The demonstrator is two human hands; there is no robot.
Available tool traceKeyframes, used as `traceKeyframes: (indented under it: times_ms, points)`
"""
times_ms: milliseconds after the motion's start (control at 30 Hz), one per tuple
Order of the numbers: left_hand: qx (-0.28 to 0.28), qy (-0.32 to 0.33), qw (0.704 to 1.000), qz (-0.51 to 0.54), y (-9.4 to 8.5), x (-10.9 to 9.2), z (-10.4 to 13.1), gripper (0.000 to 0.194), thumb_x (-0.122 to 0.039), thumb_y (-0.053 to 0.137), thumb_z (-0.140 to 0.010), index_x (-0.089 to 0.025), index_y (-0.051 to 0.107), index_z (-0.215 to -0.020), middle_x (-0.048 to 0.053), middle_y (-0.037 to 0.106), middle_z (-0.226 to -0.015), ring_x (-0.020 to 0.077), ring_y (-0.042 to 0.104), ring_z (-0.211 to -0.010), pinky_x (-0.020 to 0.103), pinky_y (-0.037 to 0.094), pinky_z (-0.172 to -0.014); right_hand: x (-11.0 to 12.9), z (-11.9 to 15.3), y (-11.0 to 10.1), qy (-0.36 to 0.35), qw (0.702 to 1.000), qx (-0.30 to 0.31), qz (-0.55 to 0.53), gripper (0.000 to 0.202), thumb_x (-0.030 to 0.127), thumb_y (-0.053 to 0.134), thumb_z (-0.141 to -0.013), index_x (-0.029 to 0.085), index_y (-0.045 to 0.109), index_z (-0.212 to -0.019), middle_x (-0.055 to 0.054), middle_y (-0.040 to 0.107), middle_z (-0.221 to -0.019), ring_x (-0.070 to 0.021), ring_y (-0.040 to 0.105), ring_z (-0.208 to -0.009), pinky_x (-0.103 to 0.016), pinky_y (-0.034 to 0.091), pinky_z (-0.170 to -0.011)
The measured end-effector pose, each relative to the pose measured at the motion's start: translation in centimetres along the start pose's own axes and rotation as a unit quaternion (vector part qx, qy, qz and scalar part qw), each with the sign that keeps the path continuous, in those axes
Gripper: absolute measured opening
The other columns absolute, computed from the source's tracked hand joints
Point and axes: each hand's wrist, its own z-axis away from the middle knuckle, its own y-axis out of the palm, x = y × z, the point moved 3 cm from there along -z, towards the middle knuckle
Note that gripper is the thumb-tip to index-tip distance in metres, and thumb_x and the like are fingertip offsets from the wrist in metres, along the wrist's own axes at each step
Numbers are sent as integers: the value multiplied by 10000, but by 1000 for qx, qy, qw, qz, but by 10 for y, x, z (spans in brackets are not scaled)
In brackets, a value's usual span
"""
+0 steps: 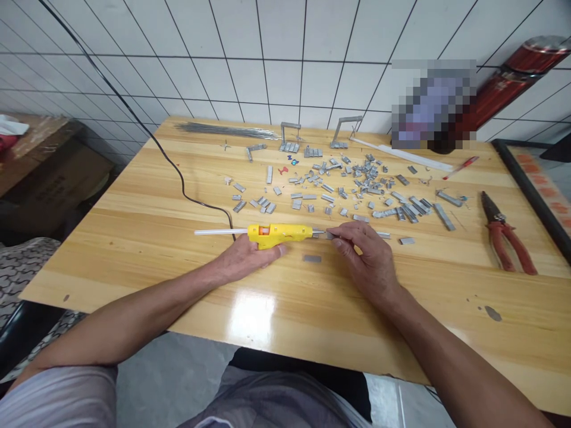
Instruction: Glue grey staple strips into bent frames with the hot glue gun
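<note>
My left hand (254,257) is wrapped round the handle of a yellow glue gun (285,233), which lies level with its metal nozzle pointing right. A white glue stick (218,232) sticks out of its back end. My right hand (363,252) pinches a small grey metal piece (331,235) between thumb and fingers, right at the nozzle tip; whether the two touch is too small to tell. Just below the nozzle, a flat grey strip (312,258) lies on the wooden table (178,261).
Many grey staple pieces (368,172) are scattered beyond my hands. Two upright staple shapes (289,138) stand near the tiled wall. Red-handled pliers (506,238) lie right, by a black frame (535,196). A black cable (181,178) crosses the left side. A red flask (504,89) stands behind.
</note>
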Motion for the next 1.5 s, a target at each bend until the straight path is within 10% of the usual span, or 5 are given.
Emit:
traceKeyframes:
  times_ms: [1500]
  points:
    - [-9, -5, 999, -42, -1, -1, 3, 330, -509, 631, -882, -211, 577, -751, -25, 559, -627, 188, 604, -749, 269, 478, -656, -2, 0, 2, 1, 1000, 2, 6, 220, 167, 603, -1017, 269, 751, -1144, -54, 751, -967, -188, 716, -904, -356, 609, -781]
